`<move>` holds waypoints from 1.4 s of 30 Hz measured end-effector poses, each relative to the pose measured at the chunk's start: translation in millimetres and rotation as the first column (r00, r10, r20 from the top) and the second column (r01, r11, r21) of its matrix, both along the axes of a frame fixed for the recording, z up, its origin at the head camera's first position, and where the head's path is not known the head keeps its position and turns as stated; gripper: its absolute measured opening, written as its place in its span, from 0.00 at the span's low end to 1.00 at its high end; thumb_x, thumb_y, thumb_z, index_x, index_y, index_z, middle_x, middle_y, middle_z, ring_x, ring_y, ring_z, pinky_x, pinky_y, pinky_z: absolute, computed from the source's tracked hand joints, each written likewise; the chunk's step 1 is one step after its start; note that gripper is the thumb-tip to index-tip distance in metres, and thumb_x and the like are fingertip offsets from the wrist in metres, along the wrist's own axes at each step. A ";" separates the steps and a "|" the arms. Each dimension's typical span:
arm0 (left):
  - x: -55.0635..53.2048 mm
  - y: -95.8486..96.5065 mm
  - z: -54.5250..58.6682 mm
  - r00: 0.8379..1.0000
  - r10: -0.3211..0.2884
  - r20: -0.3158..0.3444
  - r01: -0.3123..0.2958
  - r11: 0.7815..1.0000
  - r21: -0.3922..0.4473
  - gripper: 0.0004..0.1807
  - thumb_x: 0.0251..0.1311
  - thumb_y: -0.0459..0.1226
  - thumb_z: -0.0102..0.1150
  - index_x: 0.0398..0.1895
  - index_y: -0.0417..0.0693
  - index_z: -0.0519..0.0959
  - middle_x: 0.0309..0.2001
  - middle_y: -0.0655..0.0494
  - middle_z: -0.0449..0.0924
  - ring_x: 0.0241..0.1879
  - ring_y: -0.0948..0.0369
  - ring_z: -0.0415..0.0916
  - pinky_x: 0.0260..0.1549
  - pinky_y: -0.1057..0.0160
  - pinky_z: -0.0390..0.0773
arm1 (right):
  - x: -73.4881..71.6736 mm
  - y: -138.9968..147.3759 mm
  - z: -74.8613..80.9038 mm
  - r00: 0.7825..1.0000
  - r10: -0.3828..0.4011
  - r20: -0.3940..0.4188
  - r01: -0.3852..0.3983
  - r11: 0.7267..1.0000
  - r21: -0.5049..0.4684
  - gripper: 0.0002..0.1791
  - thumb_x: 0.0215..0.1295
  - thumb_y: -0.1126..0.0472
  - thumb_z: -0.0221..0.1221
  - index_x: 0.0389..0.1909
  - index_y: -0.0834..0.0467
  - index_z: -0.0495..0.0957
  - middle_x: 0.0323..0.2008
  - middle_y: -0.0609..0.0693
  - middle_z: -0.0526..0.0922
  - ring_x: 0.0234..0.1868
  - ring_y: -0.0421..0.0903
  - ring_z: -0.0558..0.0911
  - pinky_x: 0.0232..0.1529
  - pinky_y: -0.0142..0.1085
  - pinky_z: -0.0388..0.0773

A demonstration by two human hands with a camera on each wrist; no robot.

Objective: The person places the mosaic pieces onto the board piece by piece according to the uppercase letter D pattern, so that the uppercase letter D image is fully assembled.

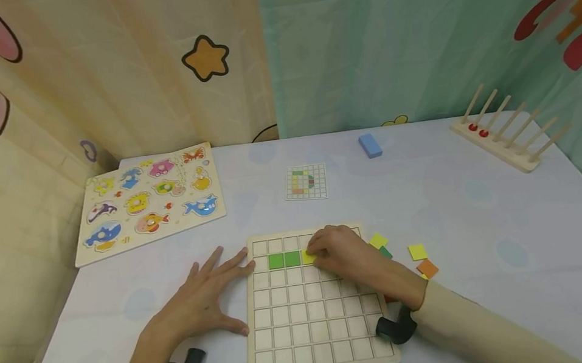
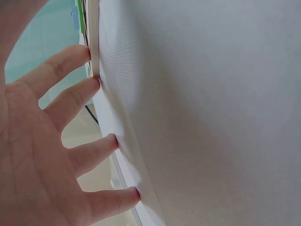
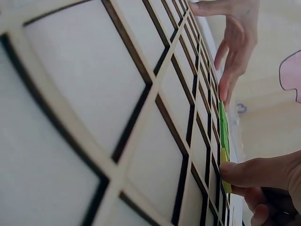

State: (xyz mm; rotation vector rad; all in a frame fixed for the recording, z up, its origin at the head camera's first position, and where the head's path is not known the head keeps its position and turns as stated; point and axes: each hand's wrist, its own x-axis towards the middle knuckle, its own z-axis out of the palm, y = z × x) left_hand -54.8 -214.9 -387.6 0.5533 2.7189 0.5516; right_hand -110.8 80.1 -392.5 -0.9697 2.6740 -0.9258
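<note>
A wooden grid board (image 1: pixel 298 313) lies flat on the table, with two green square tiles (image 1: pixel 276 261) side by side in its second row. Just right of them, a yellow square tile (image 1: pixel 308 257) is pinched by my right hand (image 1: pixel 341 251) at the board's surface. In the right wrist view the thumb (image 3: pixel 249 172) lies against that yellow tile, next to the green tiles (image 3: pixel 224 125). My left hand (image 1: pixel 202 300) is spread at the board's left side. Its fingertips touch the board's edge (image 2: pixel 94 42) and the tabletop in the left wrist view.
Loose yellow (image 1: pixel 417 252), orange (image 1: pixel 427 268) and green tiles lie right of the board, partly behind my right arm. Beyond it are a coloured pattern card (image 1: pixel 306 182) and a blue block (image 1: pixel 370 146). An animal peg puzzle (image 1: pixel 147 203) stands back left, a peg rack (image 1: pixel 506 141) back right.
</note>
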 end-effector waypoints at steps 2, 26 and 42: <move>-0.1 0.0 0.1 1.000 -0.002 -0.002 0.002 1.000 -0.002 0.60 0.27 0.62 0.78 0.72 0.59 0.67 0.77 0.60 0.51 0.76 0.41 0.38 0.66 0.27 0.41 | -1.0 -1.7 0.4 1.000 -0.006 0.016 0.006 1.000 0.002 0.11 0.57 0.71 0.67 0.42 0.62 0.86 0.45 0.51 0.86 0.51 0.49 0.82 0.52 0.43 0.80; 0.2 0.0 -2.2 1.000 0.002 0.001 -0.002 1.000 0.004 0.61 0.25 0.62 0.78 0.72 0.58 0.67 0.77 0.60 0.51 0.76 0.41 0.38 0.66 0.27 0.41 | 3.7 2.5 1.1 0.999 -0.014 -0.039 0.015 1.000 0.024 0.13 0.57 0.69 0.65 0.44 0.60 0.86 0.45 0.50 0.86 0.51 0.50 0.81 0.53 0.45 0.79; -0.1 -1.5 -1.3 1.000 -0.017 -0.018 0.017 1.000 0.012 0.61 0.26 0.63 0.76 0.73 0.58 0.66 0.77 0.58 0.51 0.75 0.40 0.39 0.65 0.26 0.41 | 20.1 66.9 -1.7 0.980 -0.182 -0.080 0.181 0.983 -0.013 0.14 0.52 0.71 0.70 0.42 0.61 0.86 0.40 0.48 0.85 0.34 0.41 0.75 0.33 0.33 0.76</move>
